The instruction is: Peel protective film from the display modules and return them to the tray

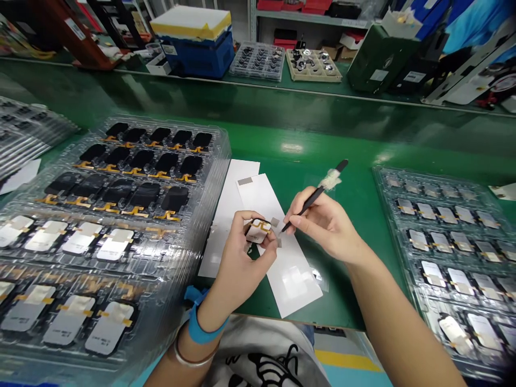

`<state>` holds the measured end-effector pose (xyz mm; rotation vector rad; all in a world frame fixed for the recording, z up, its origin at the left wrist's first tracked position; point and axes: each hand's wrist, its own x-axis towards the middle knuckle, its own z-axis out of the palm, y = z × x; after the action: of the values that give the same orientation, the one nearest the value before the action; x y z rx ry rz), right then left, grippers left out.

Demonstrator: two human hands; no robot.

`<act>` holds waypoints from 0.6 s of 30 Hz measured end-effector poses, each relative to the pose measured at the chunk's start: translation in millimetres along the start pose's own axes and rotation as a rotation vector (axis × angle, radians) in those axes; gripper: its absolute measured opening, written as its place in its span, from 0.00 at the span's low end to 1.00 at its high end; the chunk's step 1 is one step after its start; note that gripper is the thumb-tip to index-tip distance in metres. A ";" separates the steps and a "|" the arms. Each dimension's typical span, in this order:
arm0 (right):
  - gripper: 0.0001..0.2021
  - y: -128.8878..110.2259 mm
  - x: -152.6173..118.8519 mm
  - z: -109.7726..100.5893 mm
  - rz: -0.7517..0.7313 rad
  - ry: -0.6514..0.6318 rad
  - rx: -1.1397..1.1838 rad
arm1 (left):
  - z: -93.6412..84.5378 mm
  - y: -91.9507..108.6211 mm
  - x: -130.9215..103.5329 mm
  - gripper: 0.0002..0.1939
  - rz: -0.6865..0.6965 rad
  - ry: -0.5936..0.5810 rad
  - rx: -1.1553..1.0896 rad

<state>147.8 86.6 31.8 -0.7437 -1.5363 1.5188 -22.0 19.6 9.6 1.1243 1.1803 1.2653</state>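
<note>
Near the middle, my left hand [245,263] has its fingers wrapped round a small display module [258,230], whose white back and gold flex strip face up. My right hand [322,223] pinches black tweezers [312,200] with pale tape wound round the upper part. The tweezers' tip points down at small grey film pieces [278,226] just right of the module; whether it touches them I cannot tell. Below both hands lies a white card [290,279], with a grey strip at its far end. Another white sheet [217,236] lies partly under it.
On the left stands a stack of clear trays [189,215] with black-faced and white-backed modules. At the right, another clear tray [399,215] holds similar modules. A raised shelf [258,88] across the back carries a blue box [205,54] and a beige compartment tray [314,75].
</note>
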 end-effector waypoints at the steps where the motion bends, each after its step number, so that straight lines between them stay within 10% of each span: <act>1: 0.10 -1.9 -1.0 2.2 -0.040 0.069 0.022 | 0.4 1.0 0.2 0.16 -0.012 0.022 -0.079; 7: 0.05 -8.8 -29.8 29.6 -0.174 0.517 -0.035 | 7.4 13.8 -3.9 0.08 -0.091 0.153 -0.434; 18: 0.05 16.1 -53.7 64.3 -0.270 0.834 -0.022 | 20.8 16.5 -7.4 0.03 -0.151 0.142 -0.630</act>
<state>115.6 9.9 12.8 -0.9735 -0.9611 0.8180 -2.3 13.2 27.8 0.4807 0.8497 1.4715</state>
